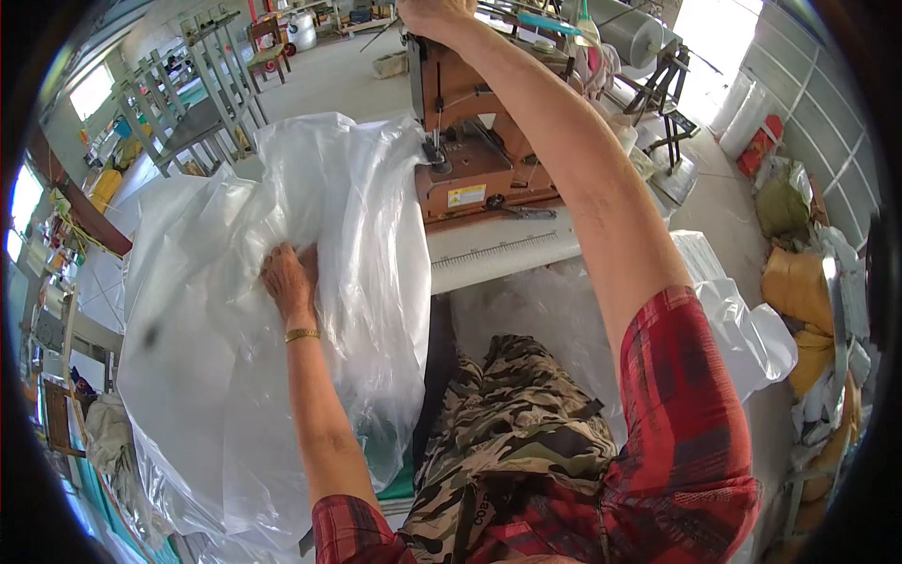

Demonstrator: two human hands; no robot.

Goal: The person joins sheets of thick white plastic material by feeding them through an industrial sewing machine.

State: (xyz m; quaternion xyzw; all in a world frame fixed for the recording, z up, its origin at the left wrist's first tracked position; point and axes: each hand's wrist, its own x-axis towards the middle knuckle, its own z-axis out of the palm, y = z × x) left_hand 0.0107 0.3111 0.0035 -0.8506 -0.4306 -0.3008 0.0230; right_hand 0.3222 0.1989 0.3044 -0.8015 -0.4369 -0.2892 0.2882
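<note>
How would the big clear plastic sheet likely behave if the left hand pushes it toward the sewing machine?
The plastic sheet is probably floppy: it bunches in folds under the left hand. Its glossy surface suggests slipperiness. It likely drags, since it hangs off the table edge.

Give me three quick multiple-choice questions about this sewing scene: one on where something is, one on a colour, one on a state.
1. Where is the left hand?
A. on the clear plastic sheet
B. on the ruler strip
C. on the lap

2. What colour is the sewing machine?
A. green
B. brown-orange
C. white

3. How does the right hand stand?
A. hanging at the side
B. resting on the lap
C. raised to the machine's top

Answers:
1 A, its fingers press into the bunched plastic left of the machine.
2 B, its body is brown-orange.
3 C, the arm stretches up over the machine head.
</note>
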